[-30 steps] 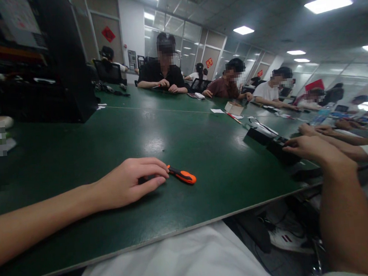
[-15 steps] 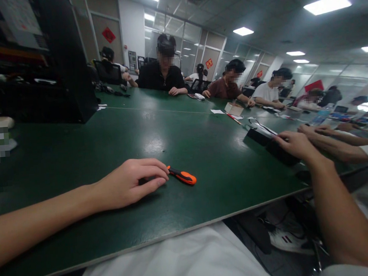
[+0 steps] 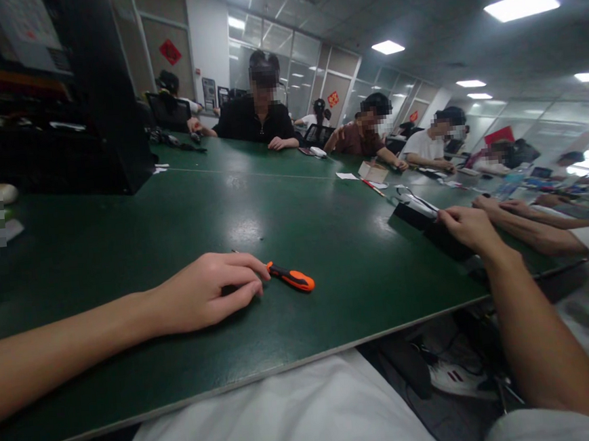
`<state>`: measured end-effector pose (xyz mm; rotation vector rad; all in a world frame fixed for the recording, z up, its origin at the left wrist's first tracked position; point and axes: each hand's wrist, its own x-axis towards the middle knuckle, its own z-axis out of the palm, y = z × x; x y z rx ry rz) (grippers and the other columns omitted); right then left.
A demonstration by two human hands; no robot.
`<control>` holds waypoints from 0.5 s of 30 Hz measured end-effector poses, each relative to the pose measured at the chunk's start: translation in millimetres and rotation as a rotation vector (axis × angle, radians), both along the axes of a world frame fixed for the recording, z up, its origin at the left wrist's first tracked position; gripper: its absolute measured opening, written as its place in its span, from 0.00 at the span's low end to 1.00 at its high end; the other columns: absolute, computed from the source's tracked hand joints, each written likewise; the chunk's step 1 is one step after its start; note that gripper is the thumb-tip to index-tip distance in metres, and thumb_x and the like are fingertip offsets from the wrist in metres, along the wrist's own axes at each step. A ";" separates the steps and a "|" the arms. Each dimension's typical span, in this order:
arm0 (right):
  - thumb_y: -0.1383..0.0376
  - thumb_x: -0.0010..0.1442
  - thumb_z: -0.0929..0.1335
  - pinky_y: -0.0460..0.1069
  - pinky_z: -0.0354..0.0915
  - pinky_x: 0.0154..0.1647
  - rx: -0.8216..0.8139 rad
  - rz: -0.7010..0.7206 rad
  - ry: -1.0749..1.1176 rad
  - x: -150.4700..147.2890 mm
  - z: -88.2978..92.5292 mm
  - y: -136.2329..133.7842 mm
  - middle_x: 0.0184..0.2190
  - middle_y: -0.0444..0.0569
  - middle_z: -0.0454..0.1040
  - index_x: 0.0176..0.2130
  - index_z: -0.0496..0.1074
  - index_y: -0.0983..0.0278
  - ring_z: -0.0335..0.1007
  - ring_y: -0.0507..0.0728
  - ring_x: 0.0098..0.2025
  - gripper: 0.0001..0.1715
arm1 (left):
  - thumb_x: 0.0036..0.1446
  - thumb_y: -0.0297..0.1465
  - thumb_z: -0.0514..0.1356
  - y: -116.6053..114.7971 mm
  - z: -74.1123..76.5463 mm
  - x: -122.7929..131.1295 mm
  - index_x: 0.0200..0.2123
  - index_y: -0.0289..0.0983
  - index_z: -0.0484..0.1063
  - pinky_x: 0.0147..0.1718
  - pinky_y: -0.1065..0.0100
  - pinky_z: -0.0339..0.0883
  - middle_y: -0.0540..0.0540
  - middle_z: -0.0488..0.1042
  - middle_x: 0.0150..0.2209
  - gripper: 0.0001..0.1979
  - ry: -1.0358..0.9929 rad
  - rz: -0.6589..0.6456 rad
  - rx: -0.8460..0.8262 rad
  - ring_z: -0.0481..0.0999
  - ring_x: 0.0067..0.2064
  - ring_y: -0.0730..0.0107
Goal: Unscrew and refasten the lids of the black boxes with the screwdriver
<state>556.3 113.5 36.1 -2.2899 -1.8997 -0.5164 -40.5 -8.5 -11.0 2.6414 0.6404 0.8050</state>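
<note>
My left hand (image 3: 208, 292) rests on the green table (image 3: 326, 231), its fingers curled loosely over the shaft end of an orange and black screwdriver (image 3: 291, 277), fingertips touching it. The tool lies flat and points right. My right hand (image 3: 465, 226) reaches far right and grips the edge of a black box (image 3: 430, 227) with a white top, fingers bent over it.
A big black cabinet (image 3: 91, 94) stands at the back left. Several people sit along the far and right sides. A small cardboard box (image 3: 373, 171), papers and a red pen lie mid-table. A neighbour's forearms (image 3: 529, 226) lie just right of my right hand.
My right hand has moved left and further onto the black box and closed on its edge. My left hand and the screwdriver have stayed put.
</note>
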 end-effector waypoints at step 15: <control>0.52 0.63 0.65 0.52 0.64 0.46 -0.053 0.239 0.090 -3.4 5.1 -2.5 0.43 0.56 0.77 0.40 0.75 0.66 0.71 0.60 0.43 0.20 | 0.66 0.25 0.55 -0.7 1.1 1.5 0.35 0.37 0.79 0.47 0.70 0.73 0.44 0.81 0.45 0.12 -0.015 -0.019 0.003 0.82 0.46 0.66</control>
